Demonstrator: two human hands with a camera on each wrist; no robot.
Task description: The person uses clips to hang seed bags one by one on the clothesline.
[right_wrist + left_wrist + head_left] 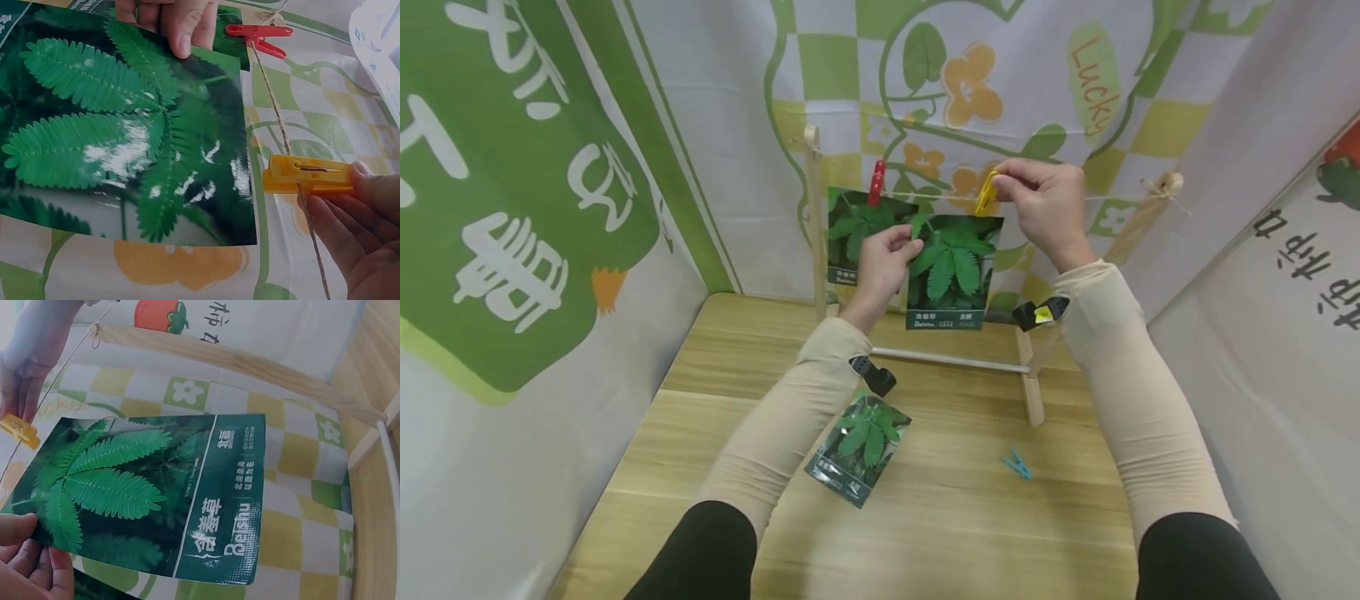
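Packet (951,275) just below the string (317,250), picture side toward the head camera, long axis running nearly upright. Pinched near the upper left corner between thumb and fingers of the left grip (882,267), so lying mostly to the right of that hold. Yellow clothespin (987,193) above the top edge near its right end, nose toward the packet, tail end between thumb and fingers of the right grip (1048,200). Deciding relation, as judged: the bare gap between nose and top edge, plain in the right wrist view. No telling whether astride the string or merely against it. Right grip nearer the upper right corner. Crowding on the left: second packet (844,229) hanging under a red clothespin (877,182), partly behind the left grip. More open room rightward, toward the wooden post (1138,221). Free bottom edge, clear of the tabletop (940,517), with loose packet (861,450) and blue clothespin (1017,464) there.
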